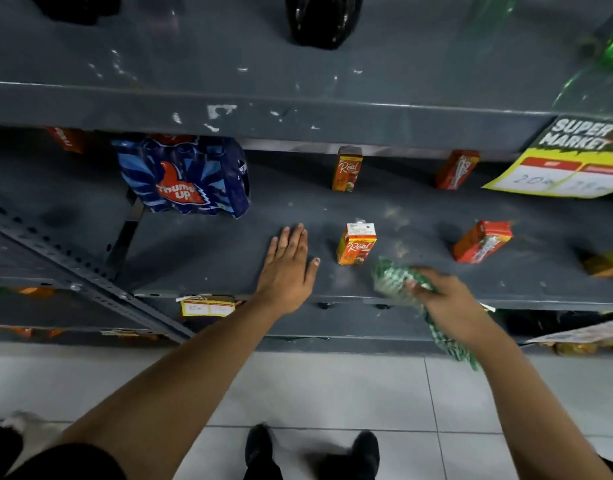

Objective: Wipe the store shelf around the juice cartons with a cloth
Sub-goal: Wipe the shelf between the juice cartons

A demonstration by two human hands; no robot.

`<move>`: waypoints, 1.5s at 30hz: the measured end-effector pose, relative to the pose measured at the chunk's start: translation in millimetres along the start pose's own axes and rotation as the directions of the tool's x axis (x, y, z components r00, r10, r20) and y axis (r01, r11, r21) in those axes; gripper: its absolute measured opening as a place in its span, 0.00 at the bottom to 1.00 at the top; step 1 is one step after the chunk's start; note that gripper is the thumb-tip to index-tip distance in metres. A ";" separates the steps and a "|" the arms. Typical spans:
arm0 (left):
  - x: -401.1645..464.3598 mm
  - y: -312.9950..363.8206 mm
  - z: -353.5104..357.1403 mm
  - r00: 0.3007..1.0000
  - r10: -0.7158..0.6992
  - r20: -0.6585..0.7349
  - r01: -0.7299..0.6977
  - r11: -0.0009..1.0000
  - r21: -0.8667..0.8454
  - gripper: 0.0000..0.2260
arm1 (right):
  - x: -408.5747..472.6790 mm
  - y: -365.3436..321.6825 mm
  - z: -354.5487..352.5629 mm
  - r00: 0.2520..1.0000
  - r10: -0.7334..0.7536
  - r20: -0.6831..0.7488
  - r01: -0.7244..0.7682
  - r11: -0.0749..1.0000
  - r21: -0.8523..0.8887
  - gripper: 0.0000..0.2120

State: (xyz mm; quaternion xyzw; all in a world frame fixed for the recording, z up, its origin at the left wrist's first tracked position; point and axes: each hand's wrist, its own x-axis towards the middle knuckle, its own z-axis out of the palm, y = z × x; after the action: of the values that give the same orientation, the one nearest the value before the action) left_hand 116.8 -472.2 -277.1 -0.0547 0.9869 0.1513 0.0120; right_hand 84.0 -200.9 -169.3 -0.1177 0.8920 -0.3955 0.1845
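A dusty grey metal shelf (211, 251) carries several small orange juice cartons. One carton (356, 243) stands near the front middle, another (347, 169) at the back, and two more (482, 241) (457, 169) sit tilted to the right. My left hand (288, 268) rests flat on the shelf, fingers spread, just left of the front carton. My right hand (443, 299) grips a green-and-white checked cloth (395, 279), bunched on the shelf's front edge right of that carton, with its tail hanging down below the shelf.
A blue shrink-wrapped pack of soda bottles (183, 176) stands at the back left. A yellow price sign (568, 161) hangs from the upper shelf (298, 112) at right. A slotted upright post (76, 268) crosses at left. White floor tiles (332, 389) and my shoes lie below.
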 end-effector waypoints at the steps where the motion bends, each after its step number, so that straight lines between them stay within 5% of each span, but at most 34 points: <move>1: 2.2 4.9 5.1 0.999 -0.034 0.011 0.034 0.999 0.022 0.30 | 8.8 -1.1 -8.2 0.997 0.010 -0.075 -0.006 0.999 0.051 0.08; 5: 3.4 8.9 14.6 0.998 -0.057 0.008 0.056 0.989 0.135 0.31 | 72.9 -9.6 -28.8 0.935 0.097 -0.341 -0.039 0.984 0.171 0.09; 8: 4.9 8.1 14.7 0.999 -0.051 0.007 0.049 0.987 0.151 0.32 | 135.3 -11.7 -30.7 0.905 0.162 -0.393 -0.096 0.979 0.182 0.14; 12: 5.2 8.6 13.1 0.999 -0.044 0.005 0.042 0.986 0.159 0.33 | 201.7 1.0 -16.4 0.950 0.197 -0.241 -0.197 0.980 0.024 0.18; 17: 5.3 7.9 13.7 0.998 -0.055 0.008 0.053 0.982 0.181 0.33 | 241.2 34.4 4.8 0.999 -0.045 -0.012 0.036 0.912 -0.409 0.26; 25: 5.3 8.0 16.7 0.998 -0.060 -0.010 0.061 0.986 0.157 0.32 | 193.5 52.6 11.5 0.934 -0.315 0.171 0.357 0.863 -0.358 0.20; 45: 4.5 8.2 17.2 0.998 -0.039 -0.056 0.048 0.982 0.182 0.32 | 105.9 77.3 23.7 0.938 -0.291 0.189 0.335 0.902 -0.271 0.21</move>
State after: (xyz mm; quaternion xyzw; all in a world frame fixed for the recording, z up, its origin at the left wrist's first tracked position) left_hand 111.6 -459.8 -291.2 -0.0788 0.9952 0.0579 -0.0057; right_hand -6.7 -203.4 -266.9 -0.3146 0.8951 -0.2709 0.1625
